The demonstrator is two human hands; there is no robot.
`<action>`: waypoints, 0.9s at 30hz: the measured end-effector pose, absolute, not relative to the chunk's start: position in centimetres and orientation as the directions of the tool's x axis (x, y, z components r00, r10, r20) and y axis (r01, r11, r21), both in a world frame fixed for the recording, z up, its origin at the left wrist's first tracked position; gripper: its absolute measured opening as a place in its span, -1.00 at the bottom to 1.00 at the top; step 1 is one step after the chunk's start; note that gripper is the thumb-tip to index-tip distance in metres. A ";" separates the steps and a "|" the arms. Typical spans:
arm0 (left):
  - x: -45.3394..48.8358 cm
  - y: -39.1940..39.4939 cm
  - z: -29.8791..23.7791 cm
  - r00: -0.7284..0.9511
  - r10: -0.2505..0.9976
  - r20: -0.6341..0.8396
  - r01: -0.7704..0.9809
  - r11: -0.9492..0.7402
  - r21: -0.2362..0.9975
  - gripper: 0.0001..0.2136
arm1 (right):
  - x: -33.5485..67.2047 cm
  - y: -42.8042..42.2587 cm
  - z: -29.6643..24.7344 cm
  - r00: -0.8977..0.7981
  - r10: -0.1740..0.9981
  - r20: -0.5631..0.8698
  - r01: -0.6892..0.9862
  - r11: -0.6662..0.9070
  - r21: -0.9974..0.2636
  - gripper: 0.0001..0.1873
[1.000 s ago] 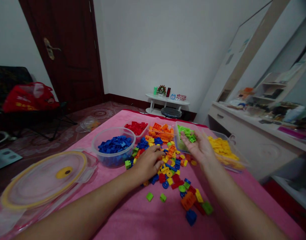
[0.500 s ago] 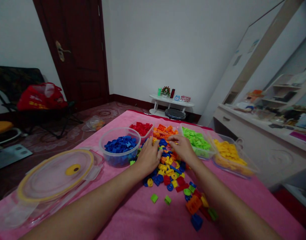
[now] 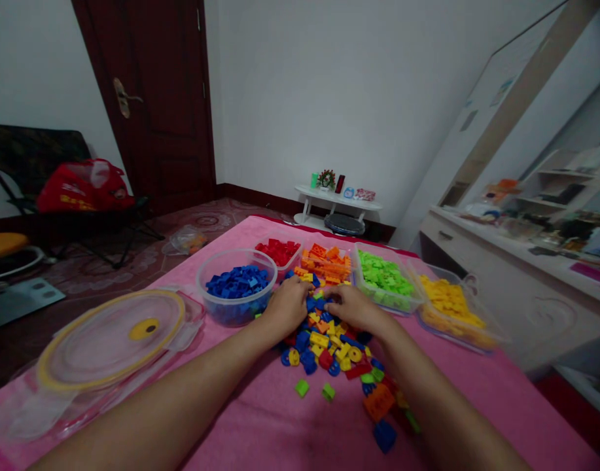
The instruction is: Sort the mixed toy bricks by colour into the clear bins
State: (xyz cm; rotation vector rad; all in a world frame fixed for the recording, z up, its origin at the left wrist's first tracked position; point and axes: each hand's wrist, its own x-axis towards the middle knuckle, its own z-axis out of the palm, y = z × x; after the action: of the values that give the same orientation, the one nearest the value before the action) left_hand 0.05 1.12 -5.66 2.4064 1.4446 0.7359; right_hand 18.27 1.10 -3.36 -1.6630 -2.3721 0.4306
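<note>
Bricks of small coloured plastic, blue, yellow, red, orange and green all mixed, lie in a loose pile (image 3: 332,347) in the middle of the pink cloth (image 3: 280,432) that covers the table. The left hand (image 3: 287,306) rests palm down on the far left edge of the pile, fingers curled into the bricks. The right hand (image 3: 353,307) lies on the far right edge, fingers bent and pointing toward the left hand. The two hands are close together, their fingertips almost meeting over a few blue pieces. Whether either one grips a brick cannot be told, since the fingers hide what is under them.

On the near side, two small green bricks (image 3: 302,388) lie just apart from the pile. A larger orange brick (image 3: 378,402) and a dark blue brick (image 3: 385,435) sit at its near right end, beside the right forearm.

Just left of the left hand stands a round clear plastic bowl (image 3: 201,281) full of blue bricks. Beyond the hands runs a row of clear tubs, holding from left to right red bricks (image 3: 279,252), orange bricks (image 3: 326,261), light green bricks (image 3: 385,275) and yellow bricks (image 3: 447,304).

At the near left lies a round clear lid with a yellow rim (image 3: 93,347).

Past the table are a dark brown door (image 3: 167,98), a red bag (image 3: 84,186) on a dark chair, and a low white side table (image 3: 336,197).
</note>
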 end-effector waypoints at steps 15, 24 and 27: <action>-1.6 -0.1 -3.1 0.654 0.740 0.156 0.654 -0.657 0.375 -0.64 | 18.9 -2.9 -0.3 -0.405 0.911 -0.075 0.875 0.363 -0.320 -0.68; -1.5 0.4 -3.0 0.571 0.808 0.145 0.723 -0.579 0.377 -0.81 | 18.8 -3.2 -0.2 -0.399 0.910 -0.116 0.891 0.354 -0.286 -0.78; -1.2 0.7 -2.8 0.513 0.836 0.195 0.712 -0.542 0.446 -0.86 | 19.7 -2.7 0.1 -0.387 0.920 -0.070 0.865 0.335 -0.374 -0.91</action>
State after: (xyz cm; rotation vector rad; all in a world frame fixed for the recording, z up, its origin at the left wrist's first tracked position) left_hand -1.24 0.70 -2.81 2.4491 1.2945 0.5636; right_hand 19.69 -2.67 0.13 -1.6432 -2.4372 0.5334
